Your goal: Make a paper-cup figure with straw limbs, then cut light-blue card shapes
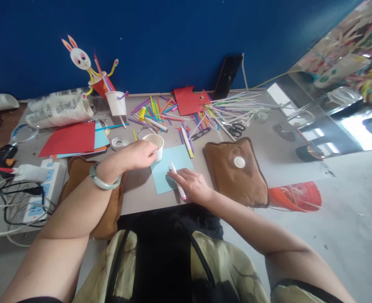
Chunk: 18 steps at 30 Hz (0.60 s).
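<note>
Holding white paper cup [159, 147] by rim: left hand [139, 155], fingers bent in narrow grip. Cup at far-left corner of light-blue paper sheet [162, 177]; whether it touches sheet, cannot tell. Right hand [194, 185] over sheet's near-right corner, fingers closed round white marker [181, 191] with pink ends. Yellow-ended marker [186, 141] at sheet's far-right corner. Brown cushion [233, 181] right of sheet, white disc [239, 162] on top. Beyond sheet: red paper [188, 101], black-handled scissors [235, 129] farther right.
</note>
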### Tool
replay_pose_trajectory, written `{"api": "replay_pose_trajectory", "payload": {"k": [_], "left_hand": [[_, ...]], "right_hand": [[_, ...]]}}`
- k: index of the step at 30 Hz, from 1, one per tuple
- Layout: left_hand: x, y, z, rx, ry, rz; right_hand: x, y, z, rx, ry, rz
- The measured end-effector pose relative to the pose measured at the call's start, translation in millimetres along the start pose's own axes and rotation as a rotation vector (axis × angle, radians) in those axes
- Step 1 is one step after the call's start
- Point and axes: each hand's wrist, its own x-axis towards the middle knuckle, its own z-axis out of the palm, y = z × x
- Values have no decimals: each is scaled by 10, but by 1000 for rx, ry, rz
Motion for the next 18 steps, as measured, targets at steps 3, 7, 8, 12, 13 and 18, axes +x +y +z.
{"api": "replay_pose_trajectory", "payload": {"k": [3, 7, 8, 12, 13, 18], "left_hand": [[22, 1, 83, 69, 31, 52], [57, -9, 164, 117, 16, 57], [64, -9, 177, 122, 12, 56], [57, 37, 236, 148, 9, 76], [42, 66, 260, 163, 14, 77], [-92, 307, 347, 219, 91, 35]], "right_hand": [[1, 0, 0, -11, 10, -4], [1, -6, 0, -17, 6, -1], [0, -7, 1, -17, 2, 3], [-5, 1, 7, -8, -2, 8], [-8, 5, 6, -4, 2, 6], [-44, 18, -8, 73, 17, 16]]}}
